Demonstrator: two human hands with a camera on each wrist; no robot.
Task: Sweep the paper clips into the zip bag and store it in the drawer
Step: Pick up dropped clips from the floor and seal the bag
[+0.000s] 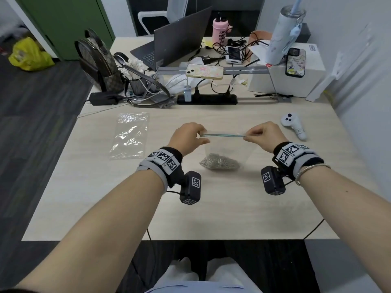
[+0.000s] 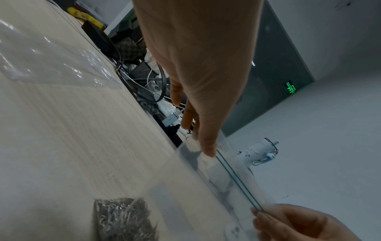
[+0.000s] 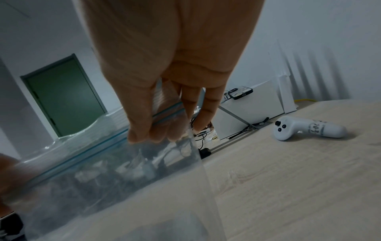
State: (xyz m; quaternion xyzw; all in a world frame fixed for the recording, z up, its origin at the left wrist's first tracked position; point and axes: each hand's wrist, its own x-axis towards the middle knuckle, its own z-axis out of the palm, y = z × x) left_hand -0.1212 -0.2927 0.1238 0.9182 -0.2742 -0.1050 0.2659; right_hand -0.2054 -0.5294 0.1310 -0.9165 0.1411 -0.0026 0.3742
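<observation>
A clear zip bag [image 1: 227, 149] hangs upright over the middle of the desk, its blue zip strip [image 1: 222, 135] stretched level between both hands. A heap of silver paper clips [image 1: 220, 162] sits in the bag's bottom, resting on the desk [image 1: 211, 208]. My left hand [image 1: 191, 134] pinches the strip's left end; in the left wrist view the thumb tip [image 2: 209, 150] presses on the strip. My right hand [image 1: 261, 133] pinches the right end, fingertips [image 3: 140, 135] closed over the plastic [image 3: 123, 179]. The clips [image 2: 121, 218] show through the film. No drawer is in view.
A second, empty clear bag [image 1: 129, 136] lies flat to the left. A white controller [image 1: 294, 125] lies to the right. Behind are a power strip [image 1: 207, 99], cables, phones, a laptop [image 1: 169, 45], a handbag [image 1: 99, 60] and a white box [image 1: 292, 79].
</observation>
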